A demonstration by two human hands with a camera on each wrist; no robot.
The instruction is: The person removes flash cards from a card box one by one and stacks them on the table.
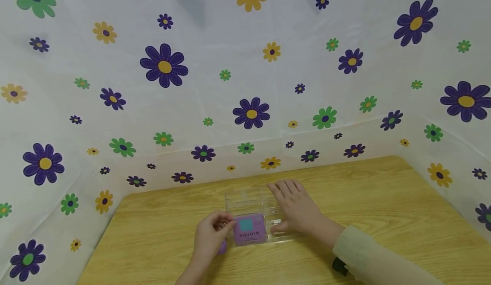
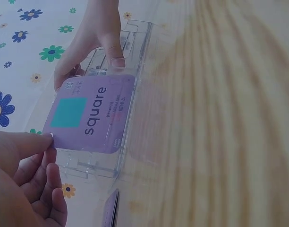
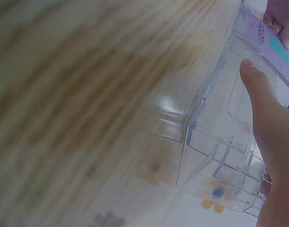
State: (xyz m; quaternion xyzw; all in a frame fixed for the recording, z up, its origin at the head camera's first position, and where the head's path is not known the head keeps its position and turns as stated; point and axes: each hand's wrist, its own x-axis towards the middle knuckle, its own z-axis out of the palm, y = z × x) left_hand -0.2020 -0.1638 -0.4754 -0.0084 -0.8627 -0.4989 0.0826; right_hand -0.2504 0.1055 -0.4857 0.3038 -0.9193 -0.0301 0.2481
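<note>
A purple card (image 1: 249, 235) printed "square" with a teal square lies at the left part of a clear plastic case (image 1: 242, 200) on the table. My left hand (image 1: 210, 236) pinches the card's left edge between thumb and forefinger, its other fingers curled, as the left wrist view shows. My right hand (image 1: 299, 210) grips the right part of the case, thumb on the near side and fingers over the far side. In the right wrist view the thumb (image 3: 260, 90) presses the case's clear wall. The card looks tilted there; how deep it sits in the case I cannot tell.
Beside my left hand lies another purple item (image 1: 222, 247), mostly hidden; in the left wrist view it looks like a thin stack of cards (image 2: 110, 209). The wood-grain table (image 1: 161, 225) meets a white flower-printed sheet (image 1: 215, 84) at the back and sides.
</note>
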